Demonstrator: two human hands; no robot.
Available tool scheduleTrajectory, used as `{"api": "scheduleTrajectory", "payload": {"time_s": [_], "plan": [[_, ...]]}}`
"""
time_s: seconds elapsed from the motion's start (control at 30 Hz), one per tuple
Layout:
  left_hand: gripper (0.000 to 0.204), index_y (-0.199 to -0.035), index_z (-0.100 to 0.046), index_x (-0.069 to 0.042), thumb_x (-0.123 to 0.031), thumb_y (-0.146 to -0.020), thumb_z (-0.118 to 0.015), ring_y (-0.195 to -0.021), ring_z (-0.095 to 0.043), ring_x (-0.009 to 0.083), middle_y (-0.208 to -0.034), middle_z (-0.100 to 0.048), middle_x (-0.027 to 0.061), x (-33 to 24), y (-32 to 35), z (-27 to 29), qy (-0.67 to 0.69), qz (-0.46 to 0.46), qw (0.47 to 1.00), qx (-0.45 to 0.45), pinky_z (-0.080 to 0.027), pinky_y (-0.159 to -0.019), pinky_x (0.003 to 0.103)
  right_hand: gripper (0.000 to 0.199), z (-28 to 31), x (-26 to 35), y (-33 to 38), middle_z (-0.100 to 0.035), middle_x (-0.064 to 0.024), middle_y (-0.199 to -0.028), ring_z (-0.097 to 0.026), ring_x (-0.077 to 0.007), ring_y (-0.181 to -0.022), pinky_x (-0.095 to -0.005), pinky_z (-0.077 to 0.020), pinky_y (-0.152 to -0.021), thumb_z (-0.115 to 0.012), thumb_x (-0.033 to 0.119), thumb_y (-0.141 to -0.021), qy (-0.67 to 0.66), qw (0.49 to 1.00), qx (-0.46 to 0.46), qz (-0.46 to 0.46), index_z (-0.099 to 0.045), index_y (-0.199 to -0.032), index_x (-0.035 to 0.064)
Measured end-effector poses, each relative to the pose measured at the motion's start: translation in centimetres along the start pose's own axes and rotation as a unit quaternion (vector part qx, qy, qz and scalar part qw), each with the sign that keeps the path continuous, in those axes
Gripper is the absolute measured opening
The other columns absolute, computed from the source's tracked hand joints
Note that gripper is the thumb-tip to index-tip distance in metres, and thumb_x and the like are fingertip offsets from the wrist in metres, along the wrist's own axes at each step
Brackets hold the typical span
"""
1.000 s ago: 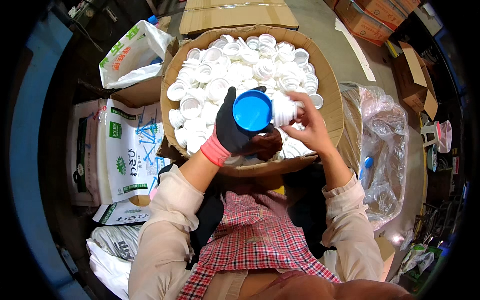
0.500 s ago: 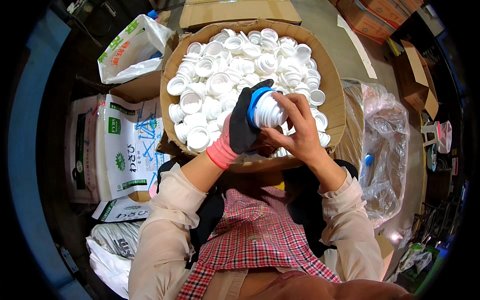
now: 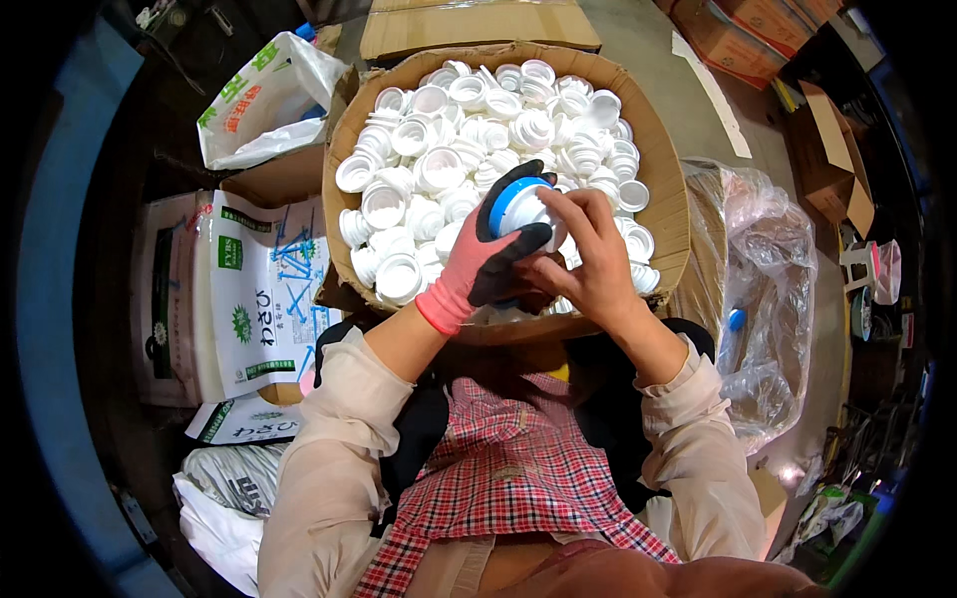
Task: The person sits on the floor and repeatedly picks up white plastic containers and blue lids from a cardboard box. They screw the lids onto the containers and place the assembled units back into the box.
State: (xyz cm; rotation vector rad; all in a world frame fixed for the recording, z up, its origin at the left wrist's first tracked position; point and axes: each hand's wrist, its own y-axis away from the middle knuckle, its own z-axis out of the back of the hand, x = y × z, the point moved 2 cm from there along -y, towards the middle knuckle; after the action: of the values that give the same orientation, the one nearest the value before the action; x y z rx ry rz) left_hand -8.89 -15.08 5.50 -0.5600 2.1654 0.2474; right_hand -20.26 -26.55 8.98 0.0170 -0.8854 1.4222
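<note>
My left hand (image 3: 467,271), in a pink glove with black-coated fingers and palm, is closed around a blue ring-shaped plastic cap (image 3: 505,206). A white plastic cap piece (image 3: 525,211) sits in the blue cap's opening. From the right, my bare right hand (image 3: 598,261) grips the white piece, index finger on its upper side; the lower fingertips are partly in shadow. Both hands hover over the near part of a large cardboard box (image 3: 670,189). White threaded caps (image 3: 441,169) are heaped inside it, lying at all angles.
Left of the box stand a white plastic bag (image 3: 261,105) and a printed white carton (image 3: 257,339). A clear plastic-lined box (image 3: 773,329) stands on the right, with a blue item inside. Flat cardboard (image 3: 478,30) lies beyond; brown cartons (image 3: 733,35) are stacked at far right.
My left hand has turned, so its thumb now wraps across the near side of the caps and more pink glove shows. My right hand stays on the white piece, almost unmoved.
</note>
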Motion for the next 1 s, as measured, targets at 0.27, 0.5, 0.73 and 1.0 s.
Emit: {"api": "scheduleTrajectory", "payload": {"time_s": [0.27, 0.5, 0.73, 1.0], "plan": [[0.065, -0.139, -0.049, 0.000, -0.026, -0.083, -0.071, -0.111, -0.058, 0.0181, -0.127, -0.059, 0.0123, -0.1, -0.2, -0.1, -0.199, -0.068, 0.977, 0.040, -0.045, -0.097, 0.033, 0.085, 0.1, -3.1, 0.9, -0.057, -0.0134, -0.124, -0.055, -0.0220, -0.115, -0.0354, -0.0428, -0.099, -0.087, 0.027, -0.073, -0.411, 0.884, 0.080, -0.206, -0.042, -0.139, -0.0014], [0.066, -0.139, -0.046, 0.001, -0.031, -0.086, -0.065, -0.116, -0.055, 0.0218, -0.131, -0.055, 0.0141, 0.2, -0.6, -0.5, -0.067, -0.027, 0.996, 0.059, -0.046, -0.099, 0.036, 0.075, 0.0, -2.4, 0.9, -0.061, -0.0132, -0.118, -0.058, -0.0201, -0.111, -0.0338, -0.0465, -0.094, -0.083, 0.024, -0.078, -0.404, 0.890, 0.053, -0.204, -0.045, -0.135, -0.0025], [0.062, -0.147, -0.034, -0.004, -0.030, -0.094, -0.054, -0.128, -0.048, 0.0258, -0.142, -0.045, 0.0145, 1.4, -1.3, 0.2, 0.051, 0.020, 0.994, 0.097, -0.041, -0.107, 0.039, 0.065, 0.2, -3.7, 1.0, -0.060, -0.0104, -0.122, -0.057, -0.0181, -0.112, -0.0331, -0.0467, -0.096, -0.077, 0.016, -0.084, -0.580, 0.768, 0.090, -0.258, -0.045, -0.138, -0.0005], [0.051, -0.132, -0.052, -0.003, -0.010, -0.083, -0.066, -0.111, -0.059, 0.0276, -0.122, -0.059, 0.0161, 1.4, -3.3, 6.5, -0.474, -0.086, 0.875, -0.049, -0.045, -0.098, 0.036, 0.062, 2.4, -10.2, 1.5, -0.064, -0.0131, -0.106, -0.063, -0.0203, -0.095, -0.0330, -0.0502, -0.085, -0.083, 0.027, -0.076, -0.336, 0.895, -0.077, -0.283, -0.056, -0.123, -0.0039]]}}
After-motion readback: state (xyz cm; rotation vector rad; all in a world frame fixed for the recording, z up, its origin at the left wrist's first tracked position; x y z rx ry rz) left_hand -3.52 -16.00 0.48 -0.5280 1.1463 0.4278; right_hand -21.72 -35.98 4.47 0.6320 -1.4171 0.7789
